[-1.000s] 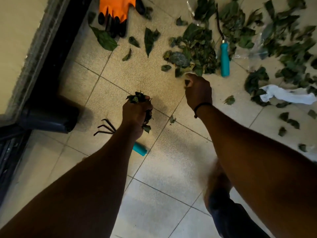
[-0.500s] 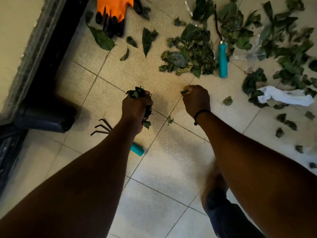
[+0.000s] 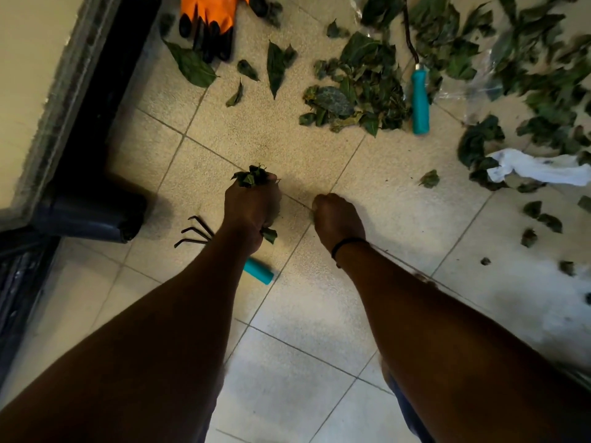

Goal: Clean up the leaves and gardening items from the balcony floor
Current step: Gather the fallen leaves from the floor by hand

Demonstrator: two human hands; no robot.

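The left hand [image 3: 251, 207] clenches a wad of leaves [image 3: 254, 178] above the hand rake [image 3: 224, 251], whose teal handle points lower-right, tines upper-left, while the right hand [image 3: 337, 219], beside it, pinches a leaf scrap.

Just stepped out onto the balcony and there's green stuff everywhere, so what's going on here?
A person is picking leaves off the tiled floor by hand. The left hand grips a bunch of gathered leaves, while the right hand reaches down to the floor beside it. Much is still down: a leaf pile, a teal-handled tool, a hand rake, an orange glove and a white cloth.
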